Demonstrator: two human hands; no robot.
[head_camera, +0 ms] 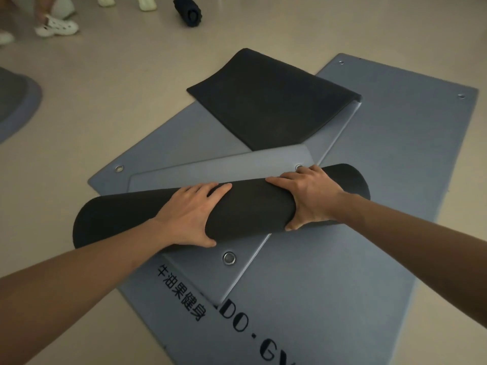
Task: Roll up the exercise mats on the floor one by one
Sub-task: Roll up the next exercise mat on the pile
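Black foam faces outward on the roll [250,206], the wound-up part of an exercise mat. It lies slantwise just below the middle of the view, one end toward 8 o'clock and the other toward 3 o'clock. The left hand [189,214] wraps the roll left of its middle, with spread fingers laid over the top and the thumb hooked along the near lower edge. The right hand [311,196] wraps it toward the 3 o'clock end in the same way, fingers over the crest and thumb down the near side. Both hands grip the roll, well apart from each other. The roll rests on a pile of grey-blue mats that cross one another at angles. Just below it, at 6 o'clock, a metal eyelet [228,258] sits in the corner of a grey-blue mat end. Under that, the printed mat [369,259] runs from 1 o'clock down to 5 o'clock, with black lettering [181,293] near its edge at 6 o'clock. Another grey-blue mat [158,143] spreads toward 9 o'clock. At 12 o'clock a turned-over flap [263,101] shows its black underside. All of this lies on a beige floor [105,101]. At the far edge near 12 o'clock lies a black ridged foam roller [188,11]. A white shoe [56,26] stands at 10 o'clock, and part of a further grey mat [15,106] shows at 9 o'clock.
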